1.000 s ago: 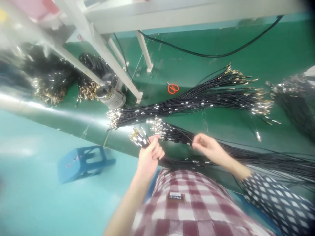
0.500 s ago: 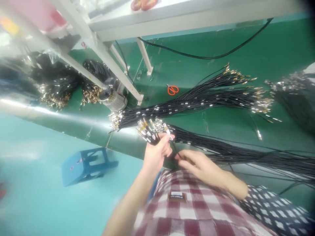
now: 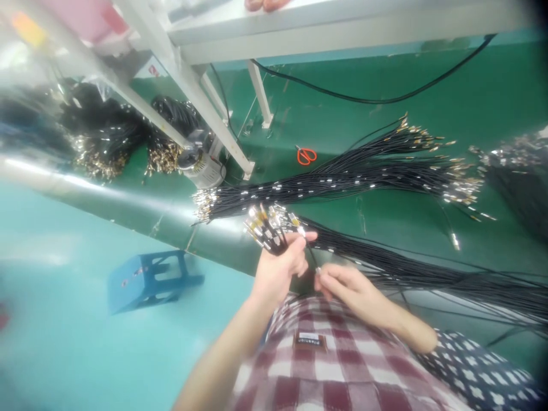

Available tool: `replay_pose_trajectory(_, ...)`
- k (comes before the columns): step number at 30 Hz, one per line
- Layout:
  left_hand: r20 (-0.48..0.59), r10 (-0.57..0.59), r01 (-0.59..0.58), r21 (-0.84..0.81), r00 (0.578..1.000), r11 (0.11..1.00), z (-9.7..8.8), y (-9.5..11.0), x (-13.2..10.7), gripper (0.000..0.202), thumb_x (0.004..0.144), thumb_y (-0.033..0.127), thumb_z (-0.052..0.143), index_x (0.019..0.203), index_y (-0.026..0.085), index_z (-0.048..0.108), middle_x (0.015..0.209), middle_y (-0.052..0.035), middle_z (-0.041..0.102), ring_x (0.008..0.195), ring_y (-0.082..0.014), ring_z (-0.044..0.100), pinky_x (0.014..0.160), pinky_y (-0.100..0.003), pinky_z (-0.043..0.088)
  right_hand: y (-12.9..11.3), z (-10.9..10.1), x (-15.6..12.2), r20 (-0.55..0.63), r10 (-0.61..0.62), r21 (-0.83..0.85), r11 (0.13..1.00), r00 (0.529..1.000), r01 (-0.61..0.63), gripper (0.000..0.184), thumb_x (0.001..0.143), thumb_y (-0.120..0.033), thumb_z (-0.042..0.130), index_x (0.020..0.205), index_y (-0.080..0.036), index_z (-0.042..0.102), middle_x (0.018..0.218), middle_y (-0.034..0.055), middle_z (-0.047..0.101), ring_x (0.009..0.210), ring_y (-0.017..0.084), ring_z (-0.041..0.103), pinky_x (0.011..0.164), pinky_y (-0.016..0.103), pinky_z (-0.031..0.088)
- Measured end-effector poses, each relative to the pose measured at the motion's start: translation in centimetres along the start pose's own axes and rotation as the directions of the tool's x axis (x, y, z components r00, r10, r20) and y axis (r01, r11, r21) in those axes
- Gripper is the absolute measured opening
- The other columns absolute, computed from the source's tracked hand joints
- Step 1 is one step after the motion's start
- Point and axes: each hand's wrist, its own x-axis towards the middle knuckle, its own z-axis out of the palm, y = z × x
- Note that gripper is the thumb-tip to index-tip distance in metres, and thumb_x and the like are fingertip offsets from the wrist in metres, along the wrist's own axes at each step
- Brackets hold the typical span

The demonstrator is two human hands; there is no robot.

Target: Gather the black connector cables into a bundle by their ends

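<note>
My left hand [image 3: 282, 265] is closed around a bunch of black cables [image 3: 269, 237], whose metal-tipped ends fan out above the fist. One black cable [image 3: 311, 251] runs from that hand's thumb and finger down to my right hand [image 3: 345, 285]. My right fingers pinch this cable near a small shiny piece by the fingertips. Just beyond the hands, a long bundle of black cables [image 3: 385, 260] stretches to the right edge. Farther back lies another bundle [image 3: 317, 185], with metal ends at both sides.
Red-handled scissors [image 3: 306, 156] lie on the green bench top [image 3: 342, 131]. A small motor-like machine [image 3: 201, 165] stands by the white frame legs [image 3: 209, 120]. More cable coils [image 3: 107, 137] sit at the left. A blue stool [image 3: 149, 282] stands on the floor below.
My right hand has drawn slightly away from the left along the cable, and a shiny piece now shows at its fingertips. The whole view has shifted a little.
</note>
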Motion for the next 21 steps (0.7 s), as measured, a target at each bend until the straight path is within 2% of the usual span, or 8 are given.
replay_pose_trajectory(2, -0.024, -0.013, 0.014, 0.04, 1.0, 0.999, 0.3, -0.1, -0.2, 0.021, 0.074, 0.03, 0.07, 0.08, 0.009, 0.068, 0.041, 0.0094, 0.028, 0.039, -0.0038, 0.026, 0.043, -0.022, 0.024, -0.4, -0.6, -0.2, 0.024, -0.015, -0.046, 0.999, 1.0, 0.016, 0.042, 0.095, -0.046, 0.04, 0.076, -0.015, 0.062, 0.068, 0.0022, 0.06, 0.063, 0.012, 0.052, 0.061, 0.024, 0.041)
replay_pose_trajectory(3, -0.034, -0.015, 0.017, 0.066, 0.999, 0.998, 0.4, -0.1, -0.3, 0.021, 0.073, 0.03, 0.072, 0.076, 0.01, 0.068, 0.04, 0.0087, 0.03, 0.039, -0.0041, 0.028, 0.043, -0.022, 0.024, -0.8, -1.0, -0.1, -0.002, -0.023, -0.077, 0.997, 1.0, 0.023, 0.041, 0.094, -0.046, 0.042, 0.078, -0.015, 0.064, 0.072, 0.0033, 0.063, 0.064, 0.013, 0.053, 0.061, 0.024, 0.042)
replay_pose_trajectory(5, -0.039, -0.01, 0.014, 0.118, 0.999, 0.993, 0.6, -0.3, -0.5, 0.021, 0.071, 0.031, 0.073, 0.072, 0.01, 0.068, 0.041, 0.007, 0.036, 0.039, -0.0044, 0.031, 0.043, -0.023, 0.026, -1.8, -2.1, 0.3, -0.14, -0.045, -0.118, 0.993, 0.989, 0.028, 0.039, 0.091, -0.047, 0.046, 0.081, -0.015, 0.066, 0.076, 0.0043, 0.065, 0.061, 0.013, 0.053, 0.057, 0.025, 0.042)
replay_pose_trajectory(7, -0.037, -0.003, 0.008, 0.146, 0.999, 0.989, 0.6, -0.3, -0.7, 0.021, 0.071, 0.031, 0.073, 0.071, 0.011, 0.068, 0.043, 0.0052, 0.043, 0.039, -0.0039, 0.033, 0.043, -0.022, 0.026, -3.1, -3.0, 1.0, -0.298, -0.062, -0.092, 0.995, 0.952, 0.036, 0.034, 0.088, -0.046, 0.052, 0.083, -0.015, 0.067, 0.075, 0.0039, 0.065, 0.059, 0.012, 0.053, 0.053, 0.024, 0.042)
replay_pose_trajectory(10, -0.042, -0.008, 0.014, 0.154, 0.999, 0.988, 0.7, -0.1, -0.9, 0.02, 0.071, 0.031, 0.073, 0.069, 0.011, 0.067, 0.046, 0.0039, 0.048, 0.04, -0.0037, 0.034, 0.043, -0.022, 0.027, -5.1, -3.6, 2.3, -0.388, -0.083, -0.002, 0.996, 0.918, 0.09, 0.025, 0.083, -0.04, 0.061, 0.085, -0.016, 0.067, 0.073, 0.0023, 0.065, 0.057, 0.01, 0.053, 0.052, 0.022, 0.043)
replay_pose_trajectory(15, -0.034, -0.015, 0.02, 0.165, 0.999, 0.986, 0.9, 0.1, -1.1, 0.023, 0.07, 0.032, 0.074, 0.068, 0.011, 0.064, 0.049, 0.003, 0.051, 0.04, -0.0036, 0.036, 0.043, -0.022, 0.029, -6.8, -2.8, 4.1, -0.279, -0.019, 0.218, 0.973, 0.96, 0.082, 0.018, 0.077, -0.031, 0.068, 0.072, -0.014, 0.064, 0.066, 0.0, 0.064, 0.051, 0.007, 0.052, 0.05, 0.02, 0.044)
replay_pose_trajectory(18, -0.035, -0.019, 0.023, 0.128, 0.999, 0.992, 1.1, 0.1, -1.2, 0.025, 0.068, 0.032, 0.075, 0.066, 0.011, 0.062, 0.051, 0.0026, 0.052, 0.039, -0.0028, 0.035, 0.042, -0.021, 0.028, -6.6, -2.5, 4.6, -0.218, -0.007, 0.323, 0.943, 0.976, 0.079, 0.022, 0.075, -0.029, 0.071, 0.064, -0.014, 0.061, 0.056, -0.002, 0.061, 0.048, 0.008, 0.053, 0.048, 0.021, 0.045)
replay_pose_trajectory(21, -0.037, -0.04, 0.042, 0.072, 0.999, 0.996, 1.2, 0.2, -1.3, 0.026, 0.066, 0.032, 0.076, 0.067, 0.011, 0.06, 0.049, 0.0039, 0.05, 0.038, -0.0025, 0.034, 0.042, -0.021, 0.027, -6.1, -2.6, 4.7, -0.181, -0.019, 0.356, 0.931, 0.983, 0.083, 0.019, 0.076, -0.029, 0.071, 0.068, -0.013, 0.064, 0.052, -0.0022, 0.06, 0.047, 0.01, 0.057, 0.048, 0.022, 0.048)
